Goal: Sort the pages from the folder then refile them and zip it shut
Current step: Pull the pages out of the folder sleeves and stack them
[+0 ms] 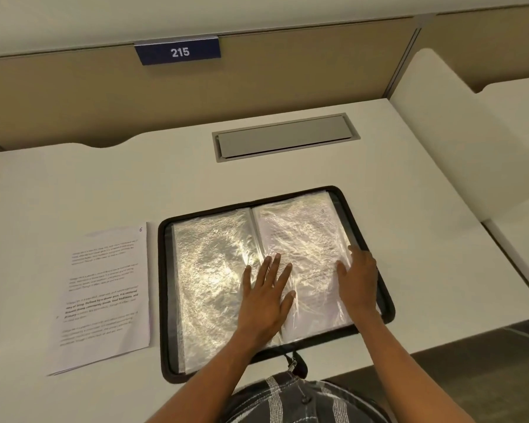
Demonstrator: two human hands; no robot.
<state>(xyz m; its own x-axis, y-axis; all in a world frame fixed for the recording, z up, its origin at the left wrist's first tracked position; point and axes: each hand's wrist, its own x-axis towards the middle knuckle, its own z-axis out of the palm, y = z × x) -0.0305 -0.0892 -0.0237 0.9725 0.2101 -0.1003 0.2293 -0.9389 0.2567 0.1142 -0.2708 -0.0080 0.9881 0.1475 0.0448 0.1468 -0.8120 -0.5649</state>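
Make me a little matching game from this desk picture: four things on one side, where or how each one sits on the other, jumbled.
1 folder
2 loose pages
3 number sign
4 left hand

a on the partition
b lying open on the desk
c left of the folder
d flat on a plastic sleeve

Pairs: 1-b; 2-c; 3-a; 4-d
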